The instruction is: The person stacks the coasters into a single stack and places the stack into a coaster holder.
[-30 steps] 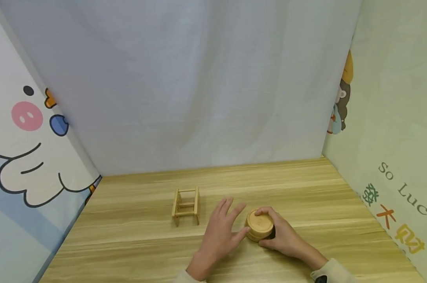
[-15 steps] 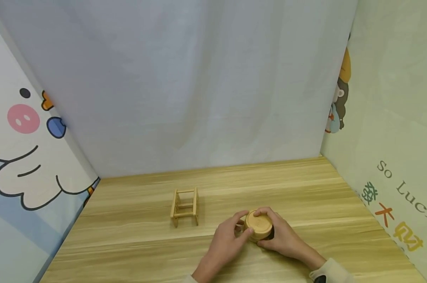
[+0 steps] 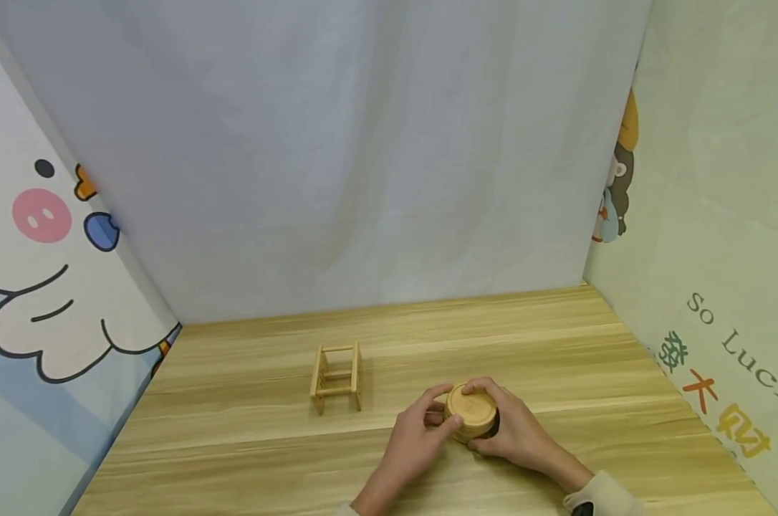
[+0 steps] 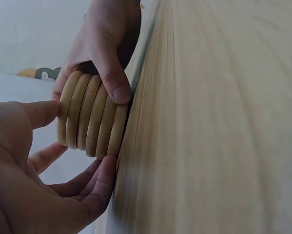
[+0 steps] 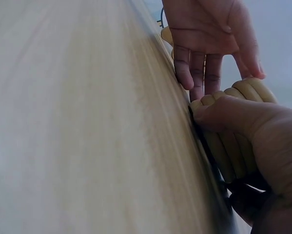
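Observation:
A stack of several round wooden coasters (image 3: 473, 407) stands on the table, right of centre in the head view. My right hand (image 3: 521, 436) grips the stack from the right, its thumb low on the near side and fingers over the top edge. From the left, my left hand (image 3: 410, 438) holds it too, thumb at the top coaster's rim and curled fingers round the side. The left wrist view shows the coasters (image 4: 89, 117) slightly out of line, with fingertips at the lowest one. In the right wrist view, my right thumb (image 5: 228, 114) lies across the coaster edges.
A small wooden rack (image 3: 355, 369) with rails stands left of the hands on the wood-grain table (image 3: 234, 430). A pale curtain (image 3: 363, 179) hangs behind the table. Printed cloth panels flank it, one with a cartoon animal (image 3: 41, 215), the other with lettering (image 3: 701, 390).
My left hand has moved right and curled from spread fingers onto the coaster stack. The right hand has kept its grip. The rack has not moved.

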`<state>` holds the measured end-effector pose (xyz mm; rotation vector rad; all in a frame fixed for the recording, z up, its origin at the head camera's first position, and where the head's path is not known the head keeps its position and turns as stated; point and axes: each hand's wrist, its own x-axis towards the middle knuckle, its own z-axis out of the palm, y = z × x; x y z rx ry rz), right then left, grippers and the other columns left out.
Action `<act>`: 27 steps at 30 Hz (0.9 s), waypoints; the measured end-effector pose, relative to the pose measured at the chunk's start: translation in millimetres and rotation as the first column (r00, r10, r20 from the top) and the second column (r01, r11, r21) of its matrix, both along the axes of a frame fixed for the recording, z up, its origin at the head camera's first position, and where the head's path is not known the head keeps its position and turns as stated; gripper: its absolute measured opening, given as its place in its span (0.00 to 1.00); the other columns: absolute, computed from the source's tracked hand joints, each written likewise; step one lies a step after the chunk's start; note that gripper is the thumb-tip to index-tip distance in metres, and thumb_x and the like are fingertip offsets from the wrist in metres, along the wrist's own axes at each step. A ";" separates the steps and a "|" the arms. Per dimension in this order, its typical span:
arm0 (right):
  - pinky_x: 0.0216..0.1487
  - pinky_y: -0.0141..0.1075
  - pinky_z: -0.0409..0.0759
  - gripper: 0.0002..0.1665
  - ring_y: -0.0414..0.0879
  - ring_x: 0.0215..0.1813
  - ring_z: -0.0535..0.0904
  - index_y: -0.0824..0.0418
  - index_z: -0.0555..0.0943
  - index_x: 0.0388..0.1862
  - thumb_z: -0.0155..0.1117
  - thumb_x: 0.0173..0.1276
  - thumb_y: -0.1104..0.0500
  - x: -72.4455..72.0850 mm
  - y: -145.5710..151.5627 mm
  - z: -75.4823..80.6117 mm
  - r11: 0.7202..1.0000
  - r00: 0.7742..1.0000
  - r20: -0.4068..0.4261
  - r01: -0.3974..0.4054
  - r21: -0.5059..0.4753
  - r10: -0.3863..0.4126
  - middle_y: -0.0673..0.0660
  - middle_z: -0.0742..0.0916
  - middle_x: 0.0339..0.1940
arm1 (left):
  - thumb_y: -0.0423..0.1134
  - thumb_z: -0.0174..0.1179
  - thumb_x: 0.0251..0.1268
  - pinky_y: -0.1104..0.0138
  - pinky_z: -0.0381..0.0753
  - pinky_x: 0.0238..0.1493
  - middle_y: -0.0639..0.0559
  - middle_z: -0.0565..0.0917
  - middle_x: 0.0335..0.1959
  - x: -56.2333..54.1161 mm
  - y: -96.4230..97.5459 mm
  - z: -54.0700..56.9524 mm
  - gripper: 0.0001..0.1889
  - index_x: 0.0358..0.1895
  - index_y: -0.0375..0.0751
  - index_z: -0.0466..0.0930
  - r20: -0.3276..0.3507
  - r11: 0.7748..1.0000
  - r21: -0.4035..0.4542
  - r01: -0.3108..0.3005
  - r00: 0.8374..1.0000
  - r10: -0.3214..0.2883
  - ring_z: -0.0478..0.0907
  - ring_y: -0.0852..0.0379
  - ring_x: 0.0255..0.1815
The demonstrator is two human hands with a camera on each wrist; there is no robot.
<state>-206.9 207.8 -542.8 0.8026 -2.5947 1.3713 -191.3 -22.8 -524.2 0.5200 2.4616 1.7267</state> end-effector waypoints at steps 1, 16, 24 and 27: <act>0.64 0.58 0.84 0.48 0.65 0.68 0.84 0.49 0.75 0.68 0.93 0.52 0.65 0.2 0.2 0.0 1.000 1.000 -0.001 -0.001 0.000 0.001 0.60 0.84 0.70 | 0.45 0.70 0.81 0.52 0.92 0.53 0.38 0.88 0.59 0.3 0.6 0.6 0.28 0.78 0.47 0.78 0.014 1.000 0.014 -0.005 1.000 0.004 0.89 0.44 0.55; 0.65 0.61 0.85 0.52 0.65 0.68 0.85 0.51 0.76 0.70 0.92 0.49 0.72 9.2 -1.3 10.5 1.000 0.997 -0.080 0.019 -0.021 -0.021 0.61 0.85 0.71 | 0.46 0.71 0.78 0.54 0.92 0.49 0.40 0.84 0.60 9.7 17.8 17.6 0.25 0.73 0.44 0.82 0.180 0.964 0.204 -0.169 0.975 0.133 0.85 0.48 0.53; 0.66 0.65 0.83 0.53 0.67 0.70 0.83 0.53 0.75 0.70 0.91 0.48 0.75 12.0 -3.8 19.5 1.000 0.995 -0.096 0.007 -0.014 -0.008 0.62 0.85 0.72 | 0.39 0.72 0.76 0.61 0.92 0.44 0.40 0.77 0.56 12.0 26.1 19.6 0.23 0.71 0.42 0.82 0.287 0.901 0.338 -0.272 0.941 0.177 0.78 0.51 0.49; 0.65 0.55 0.86 0.53 0.61 0.69 0.84 0.51 0.76 0.70 0.91 0.48 0.73 12.7 -4.6 21.5 1.000 0.995 -0.094 0.017 -0.008 -0.018 0.59 0.85 0.71 | 0.37 0.72 0.75 0.62 0.91 0.44 0.40 0.74 0.57 11.5 29.3 19.7 0.23 0.70 0.42 0.83 0.338 0.873 0.375 -0.312 0.923 0.185 0.78 0.52 0.47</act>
